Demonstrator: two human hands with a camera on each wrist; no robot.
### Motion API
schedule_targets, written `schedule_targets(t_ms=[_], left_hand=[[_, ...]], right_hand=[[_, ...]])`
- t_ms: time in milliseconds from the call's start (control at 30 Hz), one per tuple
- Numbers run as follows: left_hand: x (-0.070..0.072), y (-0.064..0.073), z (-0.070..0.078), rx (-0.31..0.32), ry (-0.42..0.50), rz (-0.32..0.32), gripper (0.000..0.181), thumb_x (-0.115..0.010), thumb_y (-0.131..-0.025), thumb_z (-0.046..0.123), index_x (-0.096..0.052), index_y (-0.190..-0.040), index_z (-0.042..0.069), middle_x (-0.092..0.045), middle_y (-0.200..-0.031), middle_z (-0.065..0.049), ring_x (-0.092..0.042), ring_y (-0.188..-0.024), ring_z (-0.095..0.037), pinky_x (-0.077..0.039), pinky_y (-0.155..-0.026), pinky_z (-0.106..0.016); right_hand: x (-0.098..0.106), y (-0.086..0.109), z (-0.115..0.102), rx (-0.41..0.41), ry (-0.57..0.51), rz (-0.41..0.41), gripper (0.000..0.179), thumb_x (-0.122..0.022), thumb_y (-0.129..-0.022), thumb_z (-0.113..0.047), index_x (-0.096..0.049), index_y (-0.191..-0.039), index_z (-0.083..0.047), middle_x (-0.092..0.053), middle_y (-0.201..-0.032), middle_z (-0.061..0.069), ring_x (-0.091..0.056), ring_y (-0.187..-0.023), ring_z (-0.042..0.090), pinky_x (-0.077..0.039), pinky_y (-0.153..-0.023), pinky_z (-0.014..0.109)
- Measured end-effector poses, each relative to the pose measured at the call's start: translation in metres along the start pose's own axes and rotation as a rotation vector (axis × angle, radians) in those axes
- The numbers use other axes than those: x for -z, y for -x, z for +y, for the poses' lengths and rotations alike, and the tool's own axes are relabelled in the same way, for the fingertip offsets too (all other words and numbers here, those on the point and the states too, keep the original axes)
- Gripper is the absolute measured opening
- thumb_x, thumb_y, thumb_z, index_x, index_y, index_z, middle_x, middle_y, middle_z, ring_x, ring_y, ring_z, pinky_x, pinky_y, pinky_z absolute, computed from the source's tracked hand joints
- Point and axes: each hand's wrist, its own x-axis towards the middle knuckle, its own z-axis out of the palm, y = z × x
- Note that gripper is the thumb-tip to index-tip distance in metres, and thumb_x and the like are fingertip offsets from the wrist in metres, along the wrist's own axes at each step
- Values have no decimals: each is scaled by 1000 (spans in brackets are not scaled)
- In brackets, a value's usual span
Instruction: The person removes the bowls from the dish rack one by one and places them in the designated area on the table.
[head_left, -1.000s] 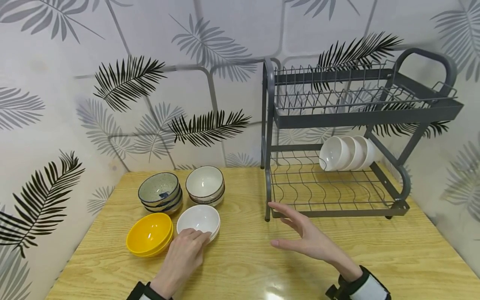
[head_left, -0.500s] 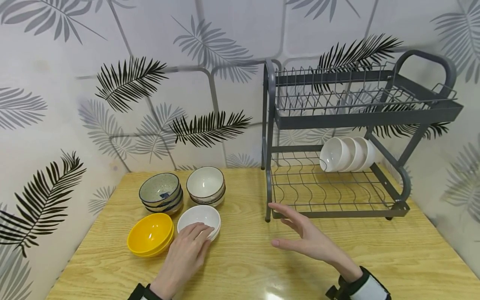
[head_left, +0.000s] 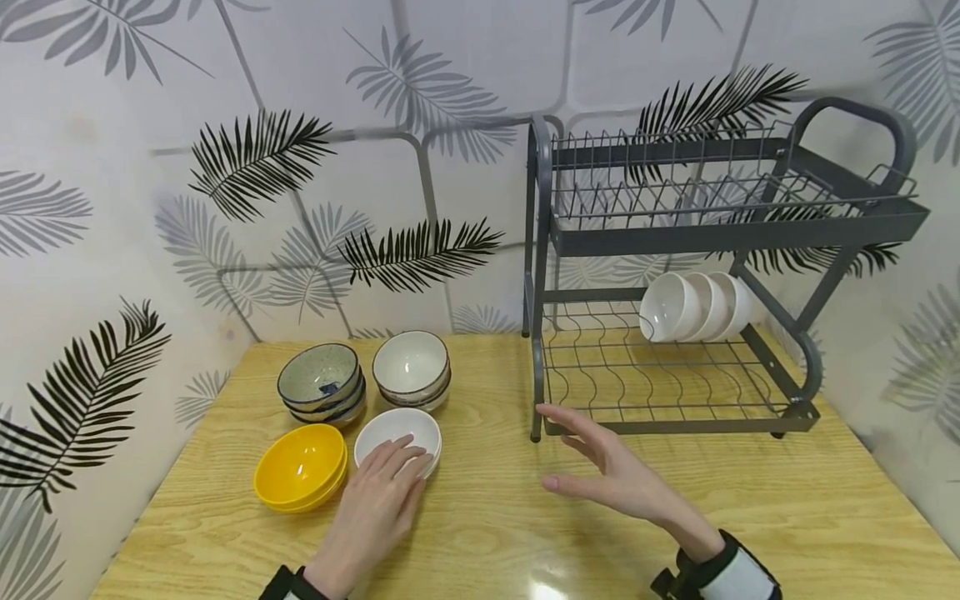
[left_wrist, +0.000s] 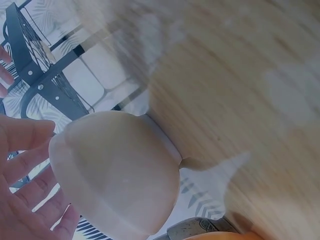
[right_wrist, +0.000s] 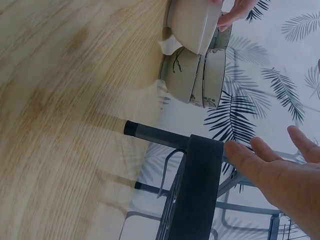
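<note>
My left hand (head_left: 380, 500) lies over the near rim of a small stack of white bowls (head_left: 396, 429), its fingers loosely extended above the bowl's opening. In the left wrist view the thumb tip reaches the rim of the white bowl (left_wrist: 115, 170), and the other fingers (left_wrist: 42, 185) spread out beyond it. My right hand (head_left: 611, 475) hovers over the table in front of the dish rack (head_left: 678, 427), thumb and fingers spread apart, holding nothing. The right wrist view shows its fingers (right_wrist: 245, 157) overlapping the rack's frame (right_wrist: 200, 185).
Yellow bowls (head_left: 296, 471) are stacked left of the white ones. Behind stand stacked grey-blue bowls (head_left: 318, 383) and white bowls with dark rims (head_left: 410, 367). Three white bowls (head_left: 667, 308) stand on edge on the rack's lower tier. A patterned wall (head_left: 450, 192) closes off the back.
The left hand's fingers have loosened from the white bowl's rim and straightened farther over its opening. The right hand and the bowls stay where they were.
</note>
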Motion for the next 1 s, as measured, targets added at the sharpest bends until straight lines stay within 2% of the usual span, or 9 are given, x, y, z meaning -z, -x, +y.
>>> schedule_targets(t_ms=[367, 733, 1000], left_hand=[[-3, -3, 4, -13, -18, 6, 43, -68, -79, 10, -63, -122, 4, -61, -125, -13, -48, -123, -30, -41, -103, -52], [0, -7, 12, 36, 1, -100, 53, -69, -84, 16, -54, -134, 5, -47, -143, -13, -35, -134, -28, -34, -110, -51], [-1, -7, 15, 39, 22, -84, 54, -67, -87, 24, -53, -135, 5, -45, -145, -12, -34, -136, -28, -33, -110, -51]], right_hand=[[1, 0, -1, -1, -5, -2, 71, -70, -86, -9, -33, -146, 1, -31, -150, 24, -27, -136, 38, -25, -108, 63], [7, 0, -2, -4, 12, 27, 70, -70, -85, -8, -35, -145, 0, -32, -149, 23, -28, -135, 38, -24, -108, 63], [14, 2, 0, -3, 33, 50, 69, -69, -86, -7, -34, -145, 4, -33, -149, 23, -30, -135, 38, -26, -108, 61]])
